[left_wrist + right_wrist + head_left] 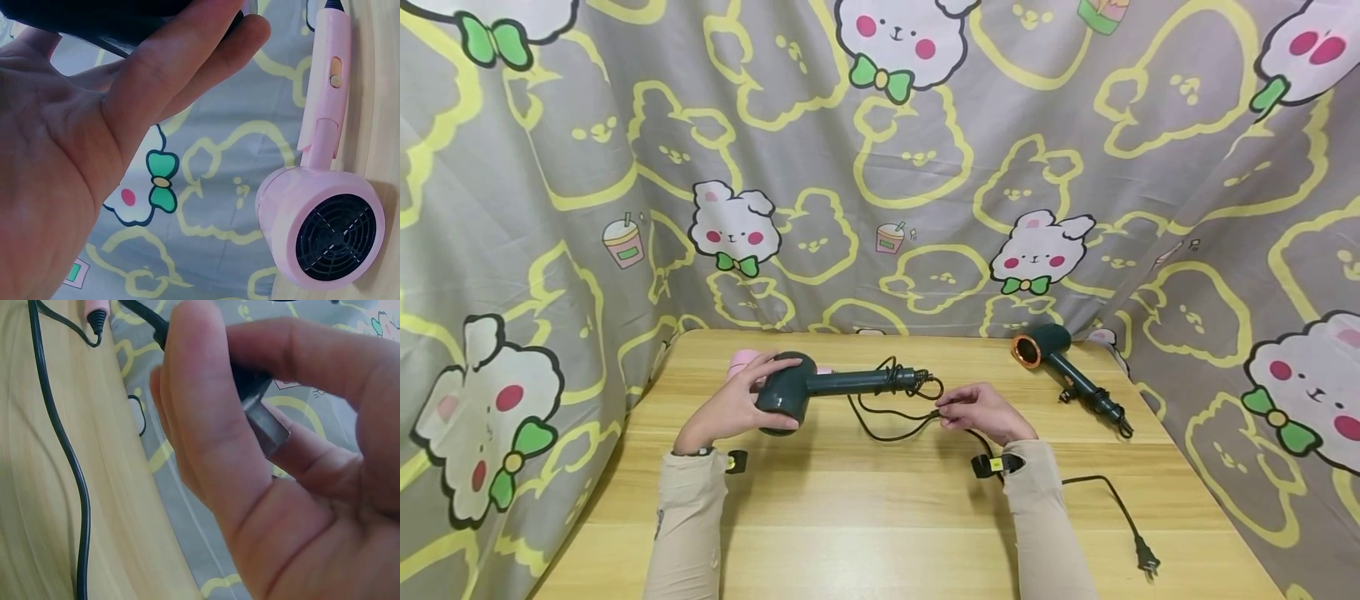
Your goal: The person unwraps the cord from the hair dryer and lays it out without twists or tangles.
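Observation:
My left hand [741, 408] grips the round head of a dark green hair dryer [786, 392], thumb at its lower side and fingers over the top. The dryer's handle points right, with black cord wound round its end. My right hand [985, 412] pinches a black plug [253, 384] between thumb and fingers, its metal prongs showing in the right wrist view. A pink hair dryer [322, 219] lies on the table just behind the green one, mostly hidden from the head view.
A second dark green hair dryer [1075, 375] with a copper-coloured ring lies at the back right of the wooden table [865, 533]. A black cord passes under my right wrist to a plug [1146, 554] at the front right. A patterned curtain [910, 175] surrounds the table.

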Demonstrator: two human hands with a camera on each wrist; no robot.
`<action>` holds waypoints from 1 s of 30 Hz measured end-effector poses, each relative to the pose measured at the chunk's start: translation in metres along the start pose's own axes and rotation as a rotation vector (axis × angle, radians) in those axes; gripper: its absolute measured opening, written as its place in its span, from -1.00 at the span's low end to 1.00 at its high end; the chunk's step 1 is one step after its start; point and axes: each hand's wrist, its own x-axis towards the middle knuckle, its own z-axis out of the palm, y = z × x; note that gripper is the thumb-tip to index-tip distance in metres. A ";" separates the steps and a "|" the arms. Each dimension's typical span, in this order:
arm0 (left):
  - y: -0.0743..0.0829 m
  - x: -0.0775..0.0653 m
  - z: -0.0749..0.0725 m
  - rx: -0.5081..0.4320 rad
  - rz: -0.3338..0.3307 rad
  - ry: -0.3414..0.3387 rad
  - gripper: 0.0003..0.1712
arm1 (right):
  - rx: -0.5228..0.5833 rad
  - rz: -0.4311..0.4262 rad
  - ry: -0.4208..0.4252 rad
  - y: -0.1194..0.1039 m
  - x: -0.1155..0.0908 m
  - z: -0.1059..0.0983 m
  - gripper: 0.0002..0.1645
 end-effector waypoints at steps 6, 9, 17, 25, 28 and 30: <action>-0.001 0.000 0.001 -0.012 0.010 -0.014 0.03 | 0.100 -0.004 0.071 -0.002 0.000 -0.002 -0.54; -0.001 0.000 0.002 -0.015 0.012 -0.018 0.04 | 0.128 -0.006 0.111 -0.002 0.001 -0.002 -0.57; 0.000 0.002 0.005 -0.035 0.019 -0.055 0.04 | 0.177 -0.033 0.220 -0.007 -0.001 -0.003 -0.54; 0.001 0.003 0.007 -0.003 0.011 -0.058 0.05 | 0.245 -0.149 0.276 -0.015 -0.005 -0.003 -0.53; 0.002 0.004 0.007 0.007 0.015 -0.061 0.05 | 0.278 -0.202 0.309 -0.019 -0.008 -0.002 -0.62; 0.001 0.004 0.007 0.013 0.026 -0.060 0.06 | 0.308 -0.234 0.337 -0.023 -0.010 0.000 -0.73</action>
